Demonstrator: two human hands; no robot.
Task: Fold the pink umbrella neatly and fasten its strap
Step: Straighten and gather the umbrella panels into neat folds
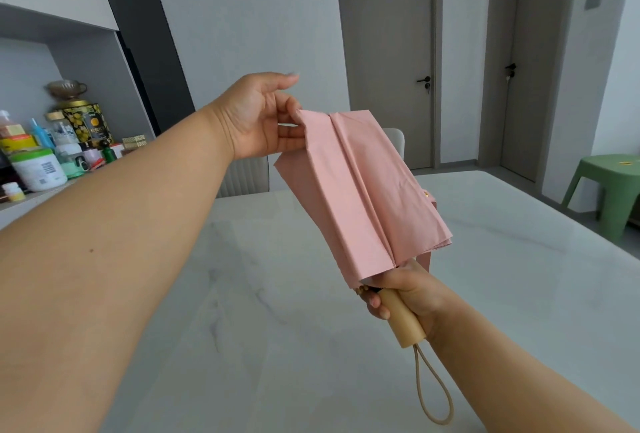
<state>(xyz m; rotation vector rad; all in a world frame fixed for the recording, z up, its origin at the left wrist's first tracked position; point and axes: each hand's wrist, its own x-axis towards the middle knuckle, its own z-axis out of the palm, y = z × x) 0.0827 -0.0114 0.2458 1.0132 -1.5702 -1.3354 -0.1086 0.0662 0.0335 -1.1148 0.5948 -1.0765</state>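
Observation:
The pink umbrella (360,190) is collapsed and held in the air above the table, its canopy panels lying in flat pleats. My right hand (405,290) grips its pale wooden handle (403,320) at the lower end, and a beige cord loop (433,387) hangs from the handle. My left hand (263,117) pinches the far top corner of a canopy fold between thumb and fingers. A pink strap with a small gold snap (426,194) shows at the canopy's right edge, hanging loose.
A white marble table (242,294) lies below. Two pale chair backs (242,176) stand at its far edge. A shelf at the left holds several bottles and jars (41,155). A green plastic stool (613,186) stands at the right, near two grey doors.

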